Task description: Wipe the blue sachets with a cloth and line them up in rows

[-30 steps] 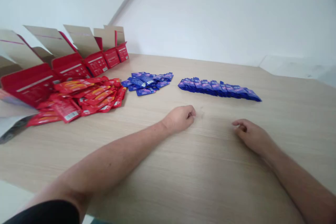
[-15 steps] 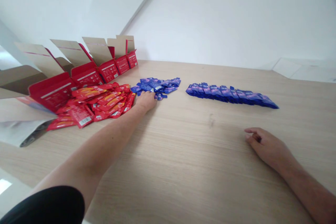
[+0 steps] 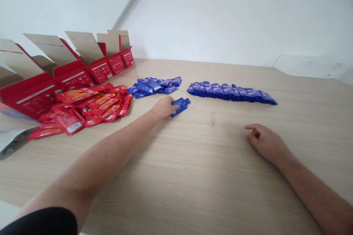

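My left hand [image 3: 164, 107] is closed on one blue sachet [image 3: 180, 107], which points to the right just above the table. Behind it lies a loose heap of blue sachets [image 3: 156, 86]. To the right, more blue sachets overlap in a long, neat row [image 3: 231, 91]. My right hand [image 3: 266, 143] rests on the table in front of that row, its fingers curled with a gap between thumb and index finger and nothing visible between them.
A pile of red and orange sachets [image 3: 91, 106] covers the left of the table [image 3: 193, 176]. Several red boxes [image 3: 74, 75] with raised cardboard flaps stand in a line behind it. A white object [image 3: 309, 68] is at the back right, against the wall.
My left hand has come away from the blue heap toward me and to the right, with a blue sachet in its fingers. The camera view has shifted slightly; my right hand keeps its pose.
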### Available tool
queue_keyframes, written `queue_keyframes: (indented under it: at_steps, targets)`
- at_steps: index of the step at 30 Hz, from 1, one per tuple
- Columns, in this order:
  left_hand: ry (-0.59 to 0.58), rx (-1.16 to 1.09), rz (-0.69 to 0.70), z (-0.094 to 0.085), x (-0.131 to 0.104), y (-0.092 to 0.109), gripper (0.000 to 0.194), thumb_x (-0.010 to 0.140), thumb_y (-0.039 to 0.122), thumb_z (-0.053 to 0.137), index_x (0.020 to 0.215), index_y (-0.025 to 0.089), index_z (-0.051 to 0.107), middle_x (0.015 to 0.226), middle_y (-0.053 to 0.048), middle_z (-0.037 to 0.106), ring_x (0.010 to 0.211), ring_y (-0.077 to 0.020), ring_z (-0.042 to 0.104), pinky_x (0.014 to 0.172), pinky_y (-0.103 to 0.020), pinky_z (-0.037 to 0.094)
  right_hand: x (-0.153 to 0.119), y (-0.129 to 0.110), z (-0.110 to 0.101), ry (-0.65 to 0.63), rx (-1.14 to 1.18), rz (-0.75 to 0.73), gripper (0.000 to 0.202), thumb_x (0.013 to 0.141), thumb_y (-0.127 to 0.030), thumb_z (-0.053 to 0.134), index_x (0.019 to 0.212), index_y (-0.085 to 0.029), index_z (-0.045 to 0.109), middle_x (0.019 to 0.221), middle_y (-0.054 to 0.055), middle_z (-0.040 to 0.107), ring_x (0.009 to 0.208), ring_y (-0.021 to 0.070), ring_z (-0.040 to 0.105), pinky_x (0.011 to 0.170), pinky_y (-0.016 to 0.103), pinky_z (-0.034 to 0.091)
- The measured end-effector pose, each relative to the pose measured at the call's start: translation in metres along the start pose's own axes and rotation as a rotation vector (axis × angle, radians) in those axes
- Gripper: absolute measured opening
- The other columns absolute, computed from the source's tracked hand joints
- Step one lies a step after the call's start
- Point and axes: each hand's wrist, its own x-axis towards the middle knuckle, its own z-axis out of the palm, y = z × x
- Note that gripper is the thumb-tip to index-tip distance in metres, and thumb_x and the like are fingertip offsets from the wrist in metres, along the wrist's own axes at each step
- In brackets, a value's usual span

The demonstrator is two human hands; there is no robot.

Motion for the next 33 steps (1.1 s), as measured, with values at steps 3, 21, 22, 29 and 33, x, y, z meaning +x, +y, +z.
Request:
queue_keyframes:
  at_steps: [3,21,22,29,33]
  targets:
    - [0.025,-0.106,-0.093,0.017,0.01,0.018,0.041,0.088,0.038,0.065,0.12,0.013,0.059,0.082,-0.01,0.072,0.054,-0.0182,0.066,0.058,-0.031,0.053,-0.001,-0.002,-0.002,-0.009,0.015,-0.002,0.038,0.091,-0.042,0.049,0.115,-0.019,0.066,0.075,0.003,0.066,0.071,0.0217,0.062,0.068,0.036,0.045]
    - [0.246,0.64,0.079,-0.053,0.041,-0.031,0.077,0.083,0.065,0.059,0.148,0.027,0.042,0.147,-0.017,0.047,0.135,-0.041,0.042,0.107,-0.055,0.039,-0.001,0.002,-0.005,-0.025,0.102,-0.046,0.039,0.091,-0.046,0.05,0.116,-0.021,0.066,0.078,0.004,0.067,0.07,0.0225,0.063,0.067,0.038,0.048]
    - [0.22,0.644,0.097,-0.057,0.052,-0.037,0.079,0.081,0.066,0.06,0.15,0.03,0.041,0.15,-0.015,0.045,0.137,-0.0414,0.04,0.108,-0.057,0.037,-0.001,0.002,-0.004,-0.024,0.1,-0.048,0.039,0.091,-0.046,0.051,0.115,-0.021,0.066,0.079,0.004,0.067,0.071,0.0227,0.063,0.068,0.038,0.048]
    - [0.078,0.6,0.056,-0.045,0.145,-0.038,0.084,0.086,0.073,0.044,0.157,0.028,0.032,0.152,-0.017,0.043,0.136,-0.0401,0.041,0.11,-0.056,0.036,-0.003,0.005,0.0,0.0,0.087,-0.023,0.039,0.09,-0.049,0.052,0.114,-0.023,0.068,0.082,0.005,0.068,0.073,0.0229,0.064,0.07,0.039,0.051]
    - [0.001,0.602,0.057,-0.032,0.193,-0.027,0.091,0.081,0.079,0.045,0.158,0.035,0.029,0.157,-0.017,0.039,0.137,-0.0464,0.039,0.107,-0.064,0.034,-0.005,0.002,0.001,0.013,0.075,-0.003,0.039,0.091,-0.05,0.052,0.113,-0.023,0.069,0.082,0.005,0.068,0.072,0.0233,0.065,0.069,0.039,0.051]
